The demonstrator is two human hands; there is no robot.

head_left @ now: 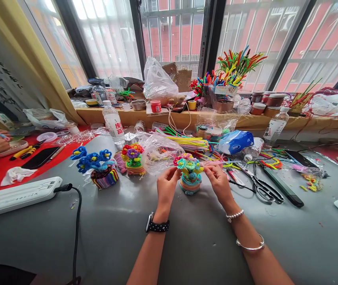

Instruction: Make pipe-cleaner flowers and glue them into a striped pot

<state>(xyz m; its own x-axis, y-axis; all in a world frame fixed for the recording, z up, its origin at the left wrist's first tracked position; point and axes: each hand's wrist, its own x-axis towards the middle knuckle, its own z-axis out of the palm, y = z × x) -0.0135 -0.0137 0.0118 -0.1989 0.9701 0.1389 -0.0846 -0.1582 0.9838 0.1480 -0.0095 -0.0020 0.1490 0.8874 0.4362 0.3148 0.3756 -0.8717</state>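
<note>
Flowerpot (190, 186), turquoise-banded, stands upright on the grey table (192, 241). Left hand (166, 185), at nine o'clock, and right hand (219, 183), at three, each pinch its yellow leaves (200, 170) between thumb and fingers. Scissors (253, 181) lie farther out at three o'clock.

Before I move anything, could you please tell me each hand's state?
Left hand: closed, pinching at the left edge of the potted flowers.
Right hand: closed, pinching at the yellow leaf on their right side.
</note>
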